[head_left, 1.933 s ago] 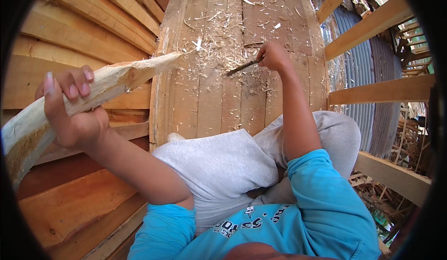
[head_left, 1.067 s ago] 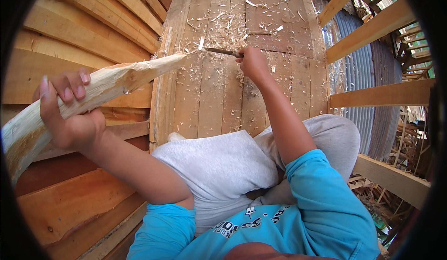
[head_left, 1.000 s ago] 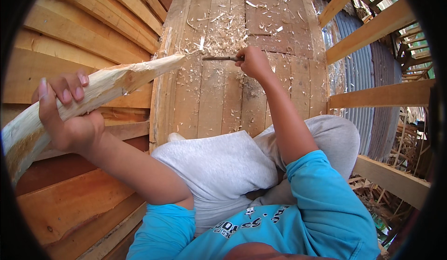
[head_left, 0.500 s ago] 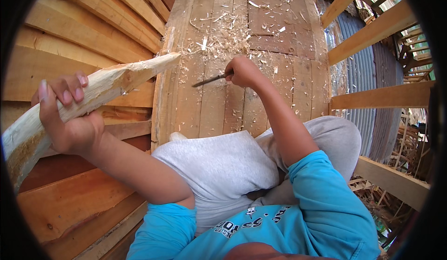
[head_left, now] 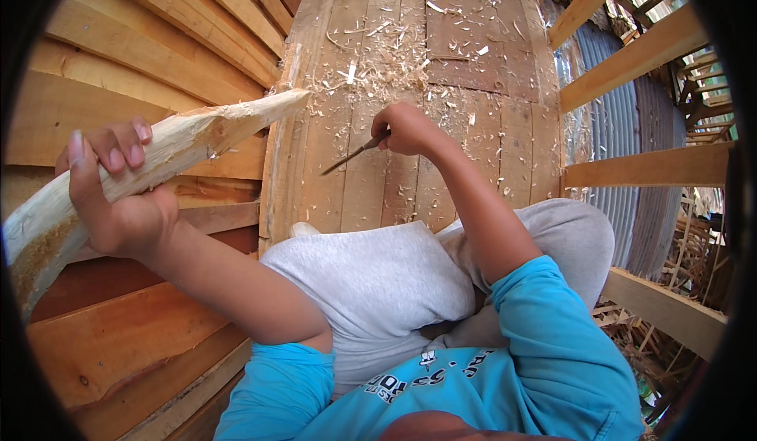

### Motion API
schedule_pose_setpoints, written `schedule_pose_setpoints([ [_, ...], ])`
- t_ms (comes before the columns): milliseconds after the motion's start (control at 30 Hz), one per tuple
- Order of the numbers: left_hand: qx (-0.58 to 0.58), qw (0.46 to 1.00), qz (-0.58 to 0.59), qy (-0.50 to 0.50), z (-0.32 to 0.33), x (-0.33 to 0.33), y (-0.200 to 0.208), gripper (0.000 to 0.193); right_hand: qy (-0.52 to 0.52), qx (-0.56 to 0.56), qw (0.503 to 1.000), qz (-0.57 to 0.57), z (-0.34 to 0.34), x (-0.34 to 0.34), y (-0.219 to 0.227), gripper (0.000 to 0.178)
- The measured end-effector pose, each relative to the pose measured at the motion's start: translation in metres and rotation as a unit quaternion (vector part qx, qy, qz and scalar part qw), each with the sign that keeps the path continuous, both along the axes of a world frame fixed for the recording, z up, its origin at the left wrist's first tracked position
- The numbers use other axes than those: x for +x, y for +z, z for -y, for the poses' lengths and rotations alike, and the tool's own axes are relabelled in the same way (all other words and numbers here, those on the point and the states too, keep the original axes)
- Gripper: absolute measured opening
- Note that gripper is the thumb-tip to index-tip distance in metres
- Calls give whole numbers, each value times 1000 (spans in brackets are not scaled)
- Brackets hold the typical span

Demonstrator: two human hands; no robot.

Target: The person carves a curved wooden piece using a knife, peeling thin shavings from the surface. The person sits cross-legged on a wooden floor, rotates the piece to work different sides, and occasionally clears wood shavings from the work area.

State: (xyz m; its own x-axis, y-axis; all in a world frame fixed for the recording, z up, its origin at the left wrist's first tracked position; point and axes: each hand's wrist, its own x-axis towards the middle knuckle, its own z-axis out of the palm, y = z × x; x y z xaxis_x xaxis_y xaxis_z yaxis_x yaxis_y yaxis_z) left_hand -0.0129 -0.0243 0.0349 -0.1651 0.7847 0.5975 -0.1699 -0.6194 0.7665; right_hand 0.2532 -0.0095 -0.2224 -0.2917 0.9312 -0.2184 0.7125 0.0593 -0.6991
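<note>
A thick, pale wooden pole (head_left: 185, 143), stripped of bark and cut to a tapered point, slants up from the left edge toward the middle. My left hand (head_left: 118, 188) is wrapped round it from below, fingers curled over the top. Its lower end runs out of the picture. My right hand (head_left: 402, 129) grips a knife (head_left: 351, 157) to the right of the pole's tip. The dark, narrow blade points down and left, apart from the wood. Most of the knife's handle is hidden inside my fist.
Wood shavings (head_left: 386, 70) litter the plank floor (head_left: 398, 181) ahead of my folded legs. A wall of boards (head_left: 126, 125) stands close on the left. Wooden rails (head_left: 646, 165) edge the right side, with corrugated metal sheets (head_left: 619, 133) beyond them.
My right hand has shifted slightly down and left, and the knife's blade has tilted more steeply downward. The pole and my left hand stay almost where they were.
</note>
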Motion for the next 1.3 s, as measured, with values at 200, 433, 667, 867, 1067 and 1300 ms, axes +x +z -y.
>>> schedule_pose_setpoints([
  [200,1,1000,2,3,-2,1,-2,25,112,-3,994,-14,16,-42,-17,20],
  [433,-10,1000,7,0,0,2,0,25,-181,123,973,75,1,-18,-22,13],
  [667,-4,1000,4,-3,-1,0,-1,26,98,-93,990,25,0,9,6,23],
  [867,-5,1000,6,-13,-1,2,-1,26,-194,42,977,74,-1,7,4,13],
  [1067,-4,1000,2,-9,0,4,-1,25,48,-39,998,-27,-5,18,-5,16],
  [1300,3,1000,-1,-23,0,4,-1,24,-210,60,971,96,-2,-3,-2,12],
])
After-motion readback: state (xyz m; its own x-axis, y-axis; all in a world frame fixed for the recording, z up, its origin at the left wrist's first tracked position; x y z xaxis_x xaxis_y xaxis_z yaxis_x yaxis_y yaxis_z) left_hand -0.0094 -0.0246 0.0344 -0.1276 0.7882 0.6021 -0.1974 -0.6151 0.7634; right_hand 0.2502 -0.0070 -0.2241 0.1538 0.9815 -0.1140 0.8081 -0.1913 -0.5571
